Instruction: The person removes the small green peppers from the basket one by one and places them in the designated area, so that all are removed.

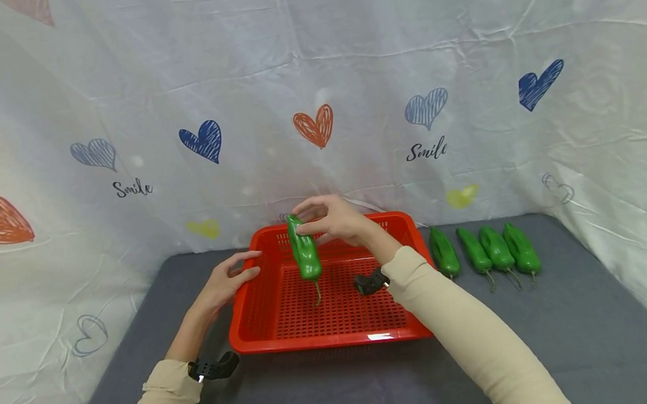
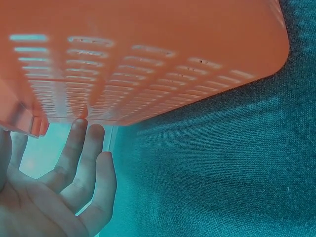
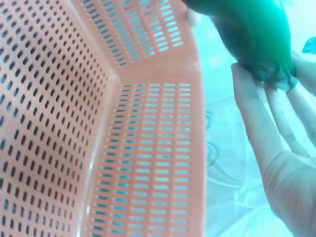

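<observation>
A green chili pepper [image 1: 307, 256] hangs tilted over the red plastic basket [image 1: 334, 339], its stem pointing down. My right hand [image 1: 333, 219] pinches the pepper near its upper end, fingers behind and thumb in front. Up close in the right wrist view, fingertips press against the end of the green pepper [image 3: 261, 44] beside the basket's rim. On the basket's left side, my left hand [image 1: 228, 282] rests with index finger and thumb at the rim. Several of its fingers [image 2: 90, 158] extend loosely below the rim, along the slotted outer wall, in the left wrist view.
Several more green peppers [image 1: 497, 248] lie in a row on the grey tabletop [image 1: 583, 315], right of the basket. One pepper [image 1: 444, 253] lies right beside the basket's wall. A white curtain [image 1: 299, 39] printed with hearts and "Smile" hangs behind the table.
</observation>
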{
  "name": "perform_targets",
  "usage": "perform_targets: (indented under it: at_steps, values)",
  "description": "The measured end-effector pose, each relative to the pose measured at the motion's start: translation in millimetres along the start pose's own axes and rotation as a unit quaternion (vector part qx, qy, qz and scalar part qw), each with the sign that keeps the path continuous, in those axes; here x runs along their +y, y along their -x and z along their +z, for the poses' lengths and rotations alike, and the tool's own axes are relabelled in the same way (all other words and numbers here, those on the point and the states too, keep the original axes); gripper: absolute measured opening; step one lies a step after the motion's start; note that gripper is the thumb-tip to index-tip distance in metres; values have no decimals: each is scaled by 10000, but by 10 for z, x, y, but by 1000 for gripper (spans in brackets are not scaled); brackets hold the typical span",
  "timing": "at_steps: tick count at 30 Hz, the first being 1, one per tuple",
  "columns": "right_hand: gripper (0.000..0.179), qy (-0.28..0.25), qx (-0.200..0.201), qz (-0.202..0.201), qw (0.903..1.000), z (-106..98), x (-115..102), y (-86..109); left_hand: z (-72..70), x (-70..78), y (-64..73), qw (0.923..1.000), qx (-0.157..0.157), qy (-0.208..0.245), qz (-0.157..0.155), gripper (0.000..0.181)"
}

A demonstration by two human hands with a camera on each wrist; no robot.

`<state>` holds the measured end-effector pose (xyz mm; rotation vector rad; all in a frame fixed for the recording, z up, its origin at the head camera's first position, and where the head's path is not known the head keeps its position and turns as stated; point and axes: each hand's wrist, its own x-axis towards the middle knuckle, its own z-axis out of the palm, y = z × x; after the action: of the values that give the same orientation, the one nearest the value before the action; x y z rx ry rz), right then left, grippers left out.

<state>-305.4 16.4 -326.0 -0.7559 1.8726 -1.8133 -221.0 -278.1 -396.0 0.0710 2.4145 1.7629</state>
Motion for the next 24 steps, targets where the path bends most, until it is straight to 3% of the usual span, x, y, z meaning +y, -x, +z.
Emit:
perform_targets:
  at_steps: [9,24]
  values:
    - [37,202,182,19,9996,-131,-133,242,12,13,0,9999,-78,151,2,56]
    - [39,553,588,-16,9967,-494,-143,595,-5,-3,-2,9998,-84,175,39,58]
